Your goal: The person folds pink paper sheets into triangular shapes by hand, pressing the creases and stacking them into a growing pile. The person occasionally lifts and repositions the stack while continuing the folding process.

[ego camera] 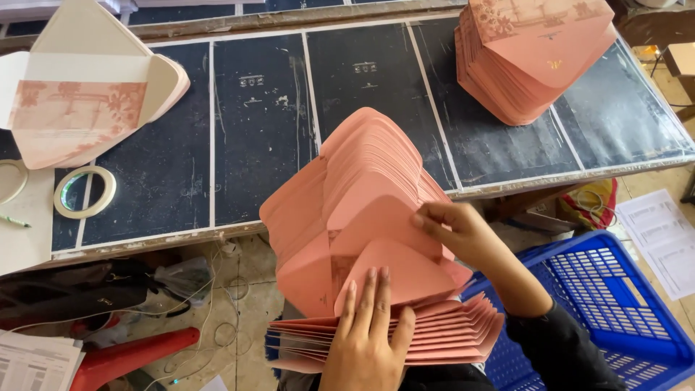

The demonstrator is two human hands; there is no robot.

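Fanned stack of pink envelopes (362, 239) sits below the tabletop's (253, 130) front edge, apparently on the lap; its underside and support are hidden. Left hand (365, 337) lies flat on the top flap, fingers (373, 289) extended and close together, pressing rather than gripping. Right hand (460, 232) curls over the stack's right side, fingers pinching a flap edge; the fingertips are partly hidden behind paper. Blue plastic crate (615, 304) at lower right is cut off by the frame; contents not discernible. Second pink envelope pile (532, 54) rests at the tabletop's far right corner. Tape roll (85, 192) lies near the front left edge.
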